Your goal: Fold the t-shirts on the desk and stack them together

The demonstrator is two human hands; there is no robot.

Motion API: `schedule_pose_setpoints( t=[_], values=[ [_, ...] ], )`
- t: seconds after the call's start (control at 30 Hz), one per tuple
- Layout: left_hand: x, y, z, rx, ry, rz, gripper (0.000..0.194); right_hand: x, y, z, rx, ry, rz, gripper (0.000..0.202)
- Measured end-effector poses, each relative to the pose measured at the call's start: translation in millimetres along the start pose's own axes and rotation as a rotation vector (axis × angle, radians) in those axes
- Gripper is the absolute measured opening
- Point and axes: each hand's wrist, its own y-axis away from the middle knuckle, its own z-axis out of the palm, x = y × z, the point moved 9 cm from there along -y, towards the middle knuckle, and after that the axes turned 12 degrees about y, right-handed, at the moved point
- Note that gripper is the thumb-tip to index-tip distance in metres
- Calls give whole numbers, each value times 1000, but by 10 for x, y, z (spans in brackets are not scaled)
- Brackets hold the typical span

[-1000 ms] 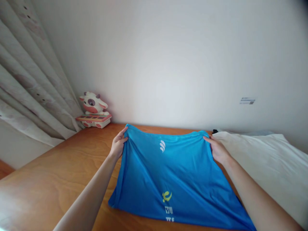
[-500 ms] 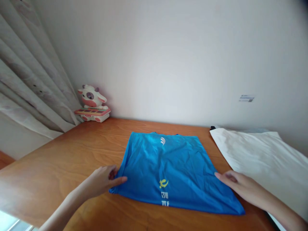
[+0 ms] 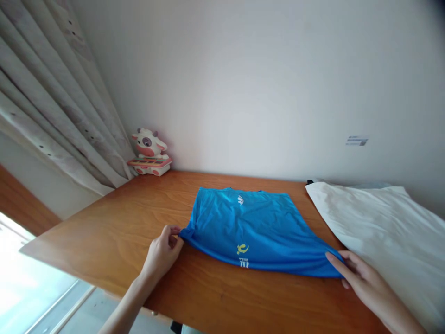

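A blue shirt (image 3: pixel 250 227) lies on the wooden table (image 3: pixel 114 236), with a white logo near its far edge and a yellow mark with white characters near its close edge. My left hand (image 3: pixel 167 246) pinches the near left corner of the fabric between thumb and fingers. At the near right corner, my right hand (image 3: pixel 358 278) grips the cloth, thumb on top and fingers behind. The near edge sags slightly between both hands.
White cloth (image 3: pixel 375 218) lies on the right side of the table. A cow-shaped toy keyboard (image 3: pixel 150 155) stands at the back left corner beside a curtain (image 3: pixel 59 102). A wall rises behind the table.
Both hands have taken hold of the shirt's near corners. The near edge has moved away from me, and its left corner is drawn up. The view has shifted slightly.
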Motion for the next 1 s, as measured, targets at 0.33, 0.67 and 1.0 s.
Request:
schedule_pose_setpoints(
  t=[0.33, 0.67, 1.0],
  values=[
    [94, -108, 62, -99, 58, 89, 20, 52, 68, 29, 140, -270, 167, 71],
    [-252, 2, -2, -309, 563, -434, 47, 239, 332, -191, 137, -161, 320, 71],
    [-316, 75, -258, -67, 583, -421, 42, 451, 336, -239, 157, 23, 192, 52]
  ],
)
